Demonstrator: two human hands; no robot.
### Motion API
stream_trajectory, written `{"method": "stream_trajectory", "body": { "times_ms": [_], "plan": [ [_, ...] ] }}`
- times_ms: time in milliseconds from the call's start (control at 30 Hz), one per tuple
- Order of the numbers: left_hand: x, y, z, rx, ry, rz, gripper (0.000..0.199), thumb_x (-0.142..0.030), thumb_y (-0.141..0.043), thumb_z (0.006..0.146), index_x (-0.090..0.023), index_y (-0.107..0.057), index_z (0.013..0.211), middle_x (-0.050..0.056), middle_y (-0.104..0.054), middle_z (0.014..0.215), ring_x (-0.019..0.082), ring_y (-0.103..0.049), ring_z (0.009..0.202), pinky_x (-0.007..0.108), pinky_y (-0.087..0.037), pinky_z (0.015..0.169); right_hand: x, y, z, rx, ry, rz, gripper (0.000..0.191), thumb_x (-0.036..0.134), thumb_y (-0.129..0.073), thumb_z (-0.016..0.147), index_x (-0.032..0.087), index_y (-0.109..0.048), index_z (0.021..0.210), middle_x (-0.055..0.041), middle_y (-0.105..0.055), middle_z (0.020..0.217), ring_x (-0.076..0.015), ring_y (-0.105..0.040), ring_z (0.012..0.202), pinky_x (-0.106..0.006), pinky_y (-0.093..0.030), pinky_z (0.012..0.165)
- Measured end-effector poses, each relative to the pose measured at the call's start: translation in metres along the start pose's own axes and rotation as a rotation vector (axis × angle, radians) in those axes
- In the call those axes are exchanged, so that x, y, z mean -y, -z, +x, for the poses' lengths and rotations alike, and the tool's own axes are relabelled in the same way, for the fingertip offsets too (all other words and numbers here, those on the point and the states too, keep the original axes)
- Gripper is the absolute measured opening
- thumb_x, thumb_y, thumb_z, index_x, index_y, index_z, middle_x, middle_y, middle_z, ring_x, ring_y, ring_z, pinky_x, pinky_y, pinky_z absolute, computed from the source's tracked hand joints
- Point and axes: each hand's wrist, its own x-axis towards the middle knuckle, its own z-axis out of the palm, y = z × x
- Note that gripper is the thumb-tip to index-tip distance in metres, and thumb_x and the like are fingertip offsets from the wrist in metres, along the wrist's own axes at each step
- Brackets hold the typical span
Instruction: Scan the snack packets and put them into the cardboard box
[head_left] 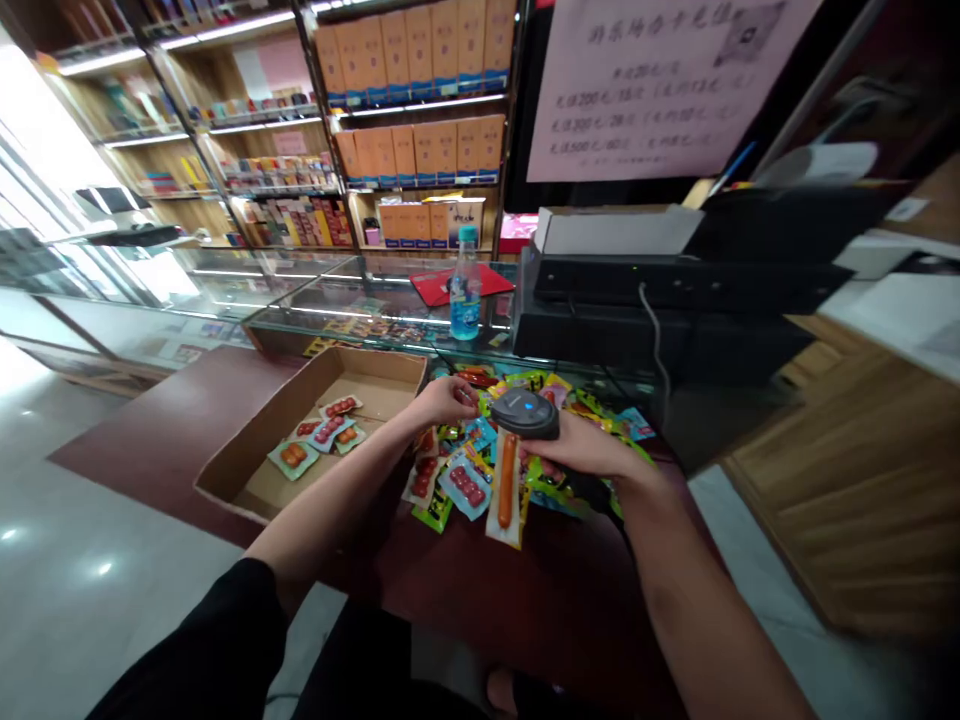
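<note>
A dark barcode scanner (517, 412) with a small blue light is gripped in my right hand (585, 442), above a pile of snack packets. My left hand (447, 400) hovers over the pile's left part, fingers curled together; whether they hold a packet is hidden. Directly below the scanner lies a long sausage in a clear packet (505, 490). To its left is a blue-edged packet of round reddish sausages (466, 484). Green packets (433, 512) and other bright ones spread around them on the dark red table (450, 575).
Left of the pile stands a shallow cardboard box (247, 465) with several sausage packets (294, 455) inside. A bottle of blue drink (465, 290) stands on the glass counter (352, 290) behind. Black equipment (660, 290) with a hanging cable borders the right. A wooden cabinet (847, 500) stands farther right.
</note>
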Motion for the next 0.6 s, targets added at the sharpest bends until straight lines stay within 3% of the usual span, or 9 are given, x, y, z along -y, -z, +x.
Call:
{"method": "stream_trajectory", "body": {
  "times_ms": [167, 300, 433, 600],
  "plan": [
    [0.019, -0.016, 0.005, -0.035, -0.15, 0.259, 0.024, -0.02, -0.077, 0.057, -0.017, -0.068, 0.079, 0.001, -0.067, 0.069, 0.015, -0.061, 0.063, 0.022, -0.047, 0.059, 0.002, 0.002, -0.001, -0.007, -0.024, -0.022, 0.013, 0.031, -0.064, 0.076, 0.018, -0.064, 0.073, 0.001, -0.058, 0.047, -0.0151, -0.056, 0.044, -0.026, -0.046, 0.044],
    [0.023, -0.027, -0.005, -0.077, -0.211, 0.535, 0.038, -0.025, -0.079, 0.059, -0.018, -0.067, 0.094, 0.008, -0.069, 0.084, 0.024, -0.064, 0.08, 0.03, -0.049, 0.072, 0.0, 0.0, 0.002, 0.005, -0.047, -0.014, 0.013, 0.031, -0.065, 0.076, 0.018, -0.065, 0.074, 0.001, -0.058, 0.048, -0.0148, -0.056, 0.044, -0.026, -0.046, 0.044],
    [0.023, -0.036, -0.012, -0.106, -0.238, 0.612, 0.05, -0.022, -0.078, 0.06, -0.019, -0.063, 0.108, 0.013, -0.068, 0.097, 0.03, -0.062, 0.099, 0.033, -0.046, 0.085, -0.004, -0.002, 0.005, 0.036, -0.037, 0.037, 0.014, 0.032, -0.066, 0.076, 0.018, -0.064, 0.074, 0.001, -0.058, 0.049, -0.0138, -0.054, 0.043, -0.026, -0.045, 0.044],
    [0.029, -0.028, -0.006, -0.046, -0.244, 0.538, 0.045, -0.028, -0.076, 0.062, -0.02, -0.065, 0.104, 0.004, -0.066, 0.08, 0.021, -0.061, 0.077, 0.027, -0.044, 0.069, -0.004, -0.002, 0.005, 0.031, -0.037, 0.015, 0.017, 0.035, -0.066, 0.076, 0.018, -0.064, 0.076, 0.0003, -0.059, 0.05, -0.0148, -0.055, 0.044, -0.029, -0.049, 0.048]
  ]
}}
